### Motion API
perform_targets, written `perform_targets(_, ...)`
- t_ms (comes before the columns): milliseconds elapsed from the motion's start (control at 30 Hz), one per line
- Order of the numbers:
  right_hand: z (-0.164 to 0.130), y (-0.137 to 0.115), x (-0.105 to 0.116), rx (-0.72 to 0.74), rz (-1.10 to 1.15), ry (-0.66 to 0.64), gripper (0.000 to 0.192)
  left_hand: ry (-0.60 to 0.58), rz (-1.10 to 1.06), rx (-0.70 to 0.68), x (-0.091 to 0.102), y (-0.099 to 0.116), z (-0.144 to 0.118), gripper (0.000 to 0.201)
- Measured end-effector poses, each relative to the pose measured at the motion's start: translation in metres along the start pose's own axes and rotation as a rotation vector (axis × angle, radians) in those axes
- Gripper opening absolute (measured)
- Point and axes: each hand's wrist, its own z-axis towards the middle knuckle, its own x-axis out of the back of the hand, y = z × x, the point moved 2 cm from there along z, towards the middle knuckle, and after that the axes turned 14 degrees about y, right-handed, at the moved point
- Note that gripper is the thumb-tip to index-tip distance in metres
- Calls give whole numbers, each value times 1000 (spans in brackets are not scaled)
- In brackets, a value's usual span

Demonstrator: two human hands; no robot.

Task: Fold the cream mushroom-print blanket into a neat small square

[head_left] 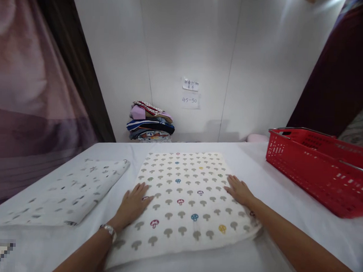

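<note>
Pressing both palms flat, a person smooths a folded mushroom-print cloth (pixel 182 199) lying in the middle of a white-covered table (pixel 286 195). The left hand (pixel 133 205) rests on the cloth's left edge and the right hand (pixel 239 190) on its right edge — fingers spread open, gripping nothing. A second folded cloth (pixel 69 191) lies just beside it to the left; a red basket (pixel 320 168) stands well apart on the right. Uneven pressure could likely skew the fold — or drag the table cover beneath into wrinkles.
</note>
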Motion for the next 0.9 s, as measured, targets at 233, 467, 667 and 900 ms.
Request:
perform_targets(233,-45,16,11,-65,174,43,58,-20,-87,35,14,4,-39,53)
perform_targets(467,-110,48,16,-131,466,153,56,188,-134,-74,15,-12,-102,47)
perform_targets(667,-160,71,14,-289,589,414,49,365,-129,-139,14,-29,-136,46)
perform_targets(900,-148,69,26,-328,593,534,34,491,-121,-384,29,30,-133,37)
